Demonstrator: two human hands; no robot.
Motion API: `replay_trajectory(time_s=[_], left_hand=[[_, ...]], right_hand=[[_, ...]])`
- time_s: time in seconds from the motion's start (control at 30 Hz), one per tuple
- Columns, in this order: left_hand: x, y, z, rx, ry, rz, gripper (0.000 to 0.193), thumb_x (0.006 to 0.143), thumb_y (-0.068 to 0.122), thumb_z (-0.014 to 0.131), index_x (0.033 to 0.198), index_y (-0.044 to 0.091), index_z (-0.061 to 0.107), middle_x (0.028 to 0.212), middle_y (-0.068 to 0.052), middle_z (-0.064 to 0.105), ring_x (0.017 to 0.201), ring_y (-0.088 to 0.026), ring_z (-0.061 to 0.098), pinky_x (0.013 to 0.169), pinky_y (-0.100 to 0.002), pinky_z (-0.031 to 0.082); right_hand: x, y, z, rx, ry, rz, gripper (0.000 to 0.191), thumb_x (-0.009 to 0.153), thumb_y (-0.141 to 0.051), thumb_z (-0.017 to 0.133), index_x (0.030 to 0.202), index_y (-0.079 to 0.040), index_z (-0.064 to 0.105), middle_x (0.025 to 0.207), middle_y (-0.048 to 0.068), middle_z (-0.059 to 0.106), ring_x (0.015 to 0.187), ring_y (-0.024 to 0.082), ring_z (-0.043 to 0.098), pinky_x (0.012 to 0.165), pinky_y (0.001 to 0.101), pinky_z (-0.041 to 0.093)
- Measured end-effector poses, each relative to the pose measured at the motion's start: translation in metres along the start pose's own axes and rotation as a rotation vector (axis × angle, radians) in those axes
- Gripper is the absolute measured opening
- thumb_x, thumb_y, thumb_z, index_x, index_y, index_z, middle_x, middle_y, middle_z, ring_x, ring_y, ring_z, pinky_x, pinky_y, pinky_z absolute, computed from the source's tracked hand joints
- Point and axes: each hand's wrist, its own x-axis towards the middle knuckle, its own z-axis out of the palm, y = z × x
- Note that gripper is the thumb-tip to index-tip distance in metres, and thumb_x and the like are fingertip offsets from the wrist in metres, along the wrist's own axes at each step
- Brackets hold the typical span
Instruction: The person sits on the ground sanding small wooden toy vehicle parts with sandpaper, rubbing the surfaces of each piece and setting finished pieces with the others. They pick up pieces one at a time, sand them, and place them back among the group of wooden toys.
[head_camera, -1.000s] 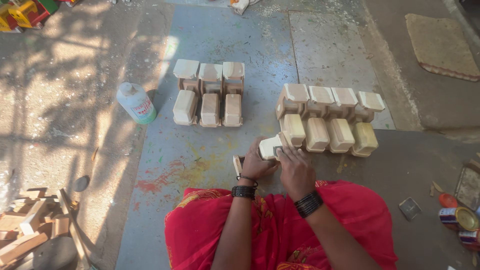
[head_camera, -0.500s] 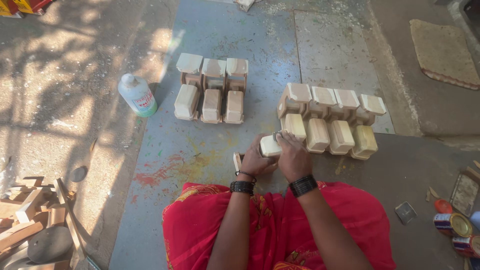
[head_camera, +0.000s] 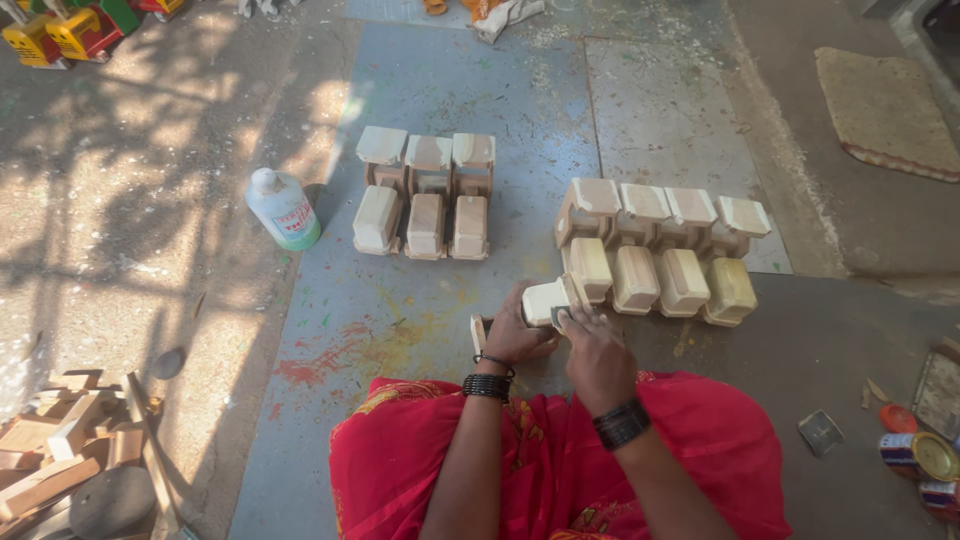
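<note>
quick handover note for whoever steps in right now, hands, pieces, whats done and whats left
Left hand grips an unpainted wooden toy piece in front of the lap; right hand presses on its near end.
Done, by the look of it: group of three wooden pieces and row of four stand on the grey floor.
Left: the piece in hand is not yet set down.
White bottle stands left of the three.

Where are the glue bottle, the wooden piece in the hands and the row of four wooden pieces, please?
glue bottle (head_camera: 284, 209): head view, on its body.
wooden piece (head_camera: 545, 300): head view, on its pale top face.
row of four wooden pieces (head_camera: 660, 250): head view, on a middle piece.
</note>
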Motion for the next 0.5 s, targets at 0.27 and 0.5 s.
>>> replay_trajectory(time_s=[0.27,0.5], left_hand=[[0.0005,-0.0051,0.0011,0.023,-0.023,-0.084,0.071,0.064,0.019,0.085,0.129,0.012,0.056,0.113,-0.015,0.071,0.107,-0.031,0.070,0.090,-0.040,0.056],[-0.0014,-0.0047,0.0052,-0.038,-0.057,-0.065,0.065,0.070,0.019,0.081,0.129,0.012,0.057,0.113,-0.015,0.073,0.108,-0.031,0.073,0.091,-0.040,0.058]], right_hand=[[0.0070,-0.0038,0.0072,0.079,0.007,-0.013,0.039,0.084,-0.003,0.061,0.121,-0.006,0.071,0.132,0.018,0.068,0.129,0.032,0.060,0.108,0.0429,0.046],[0.0103,-0.0080,0.0063,0.088,0.072,0.012,0.041,0.088,0.000,0.057,0.125,-0.007,0.072,0.137,0.015,0.066,0.134,0.031,0.058,0.113,0.0416,0.045]])
